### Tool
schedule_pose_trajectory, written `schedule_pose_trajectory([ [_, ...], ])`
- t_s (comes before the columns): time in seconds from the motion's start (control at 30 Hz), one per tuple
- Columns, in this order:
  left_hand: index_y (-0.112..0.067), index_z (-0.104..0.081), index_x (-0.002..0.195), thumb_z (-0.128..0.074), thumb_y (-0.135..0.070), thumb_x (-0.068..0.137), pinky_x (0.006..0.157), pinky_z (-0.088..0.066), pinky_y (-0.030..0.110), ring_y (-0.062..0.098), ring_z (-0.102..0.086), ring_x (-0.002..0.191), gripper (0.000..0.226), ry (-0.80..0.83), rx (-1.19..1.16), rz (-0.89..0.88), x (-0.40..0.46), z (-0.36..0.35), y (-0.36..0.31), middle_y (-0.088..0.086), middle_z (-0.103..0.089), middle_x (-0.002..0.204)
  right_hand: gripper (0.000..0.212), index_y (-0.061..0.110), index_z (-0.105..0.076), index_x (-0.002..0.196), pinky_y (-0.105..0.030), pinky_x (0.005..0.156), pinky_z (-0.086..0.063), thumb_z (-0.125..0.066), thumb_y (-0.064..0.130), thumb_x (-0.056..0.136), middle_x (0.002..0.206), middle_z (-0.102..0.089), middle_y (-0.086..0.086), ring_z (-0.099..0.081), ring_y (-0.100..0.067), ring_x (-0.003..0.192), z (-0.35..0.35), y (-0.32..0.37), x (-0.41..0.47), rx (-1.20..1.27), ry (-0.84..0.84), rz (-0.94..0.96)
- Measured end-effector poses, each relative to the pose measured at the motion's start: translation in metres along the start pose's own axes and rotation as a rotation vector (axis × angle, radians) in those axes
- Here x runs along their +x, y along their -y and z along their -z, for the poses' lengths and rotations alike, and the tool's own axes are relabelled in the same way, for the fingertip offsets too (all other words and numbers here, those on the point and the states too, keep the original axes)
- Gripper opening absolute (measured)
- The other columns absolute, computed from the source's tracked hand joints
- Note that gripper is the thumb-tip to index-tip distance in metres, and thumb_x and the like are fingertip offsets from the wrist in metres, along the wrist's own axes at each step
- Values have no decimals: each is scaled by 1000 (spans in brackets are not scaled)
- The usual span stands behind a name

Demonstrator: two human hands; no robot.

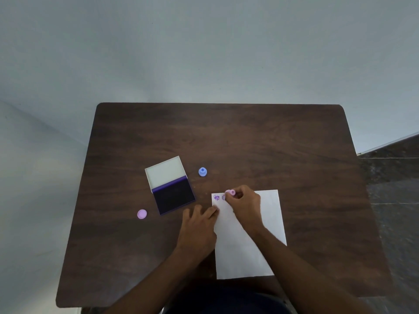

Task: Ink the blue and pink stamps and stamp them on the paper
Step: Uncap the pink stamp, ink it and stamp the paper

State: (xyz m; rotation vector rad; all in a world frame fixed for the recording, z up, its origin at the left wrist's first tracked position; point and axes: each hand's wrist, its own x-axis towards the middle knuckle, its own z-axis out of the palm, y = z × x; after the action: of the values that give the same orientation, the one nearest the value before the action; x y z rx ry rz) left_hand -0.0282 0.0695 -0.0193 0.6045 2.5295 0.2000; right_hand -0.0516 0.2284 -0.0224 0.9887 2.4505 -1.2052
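A white sheet of paper (269,214) lies on the dark wooden table (226,137), with two purple prints near its top left corner. My right hand (246,203) pinches the pink stamp (231,192) just above the second print. My left hand (199,225) lies flat, its fingertips pressing the paper's left edge. The blue stamp (202,172) stands upright on the table beyond the paper. An open ink pad (175,196) with its white lid (165,172) folded back sits to the left.
A round pink cap (142,214) lies on the table left of the ink pad. A pale wall stands behind the table, and dark floor shows at the right.
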Motion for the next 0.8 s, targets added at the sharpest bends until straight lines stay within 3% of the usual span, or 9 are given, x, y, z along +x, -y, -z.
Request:
schedule_pose_trajectory([
  [0.17,-29,-33,146,-51,-39,92,115,-23,48,23,-37,133,57,14,1,5,1,4,-2,-4,-43,150,20,21,-66,69,-8,38,-41,-73,37,79,67,-72,7,-66,-4,50,13,8,-3,188,-47,-17],
  [0.33,-28,-40,142,-49,-41,94,114,-25,41,20,-41,130,51,-13,-42,13,4,5,-2,-5,-46,147,24,17,-68,74,-13,43,-45,-74,40,78,69,-72,6,-65,-10,49,10,12,-5,203,-9,-42],
  [0.53,-25,-51,137,-50,-42,95,109,-33,29,15,-52,121,45,-127,-284,100,5,4,-1,-5,-55,141,25,18,-69,79,-16,46,-49,-75,42,77,72,-72,5,-66,-16,55,6,18,-9,214,30,-22],
  [0.8,-20,-46,139,-52,-37,98,113,-25,25,17,-44,130,45,-95,-536,288,-9,4,16,1,-46,147,24,18,-69,79,-13,45,-45,-74,42,78,70,-70,4,-65,-15,55,2,31,-16,195,44,18],
])
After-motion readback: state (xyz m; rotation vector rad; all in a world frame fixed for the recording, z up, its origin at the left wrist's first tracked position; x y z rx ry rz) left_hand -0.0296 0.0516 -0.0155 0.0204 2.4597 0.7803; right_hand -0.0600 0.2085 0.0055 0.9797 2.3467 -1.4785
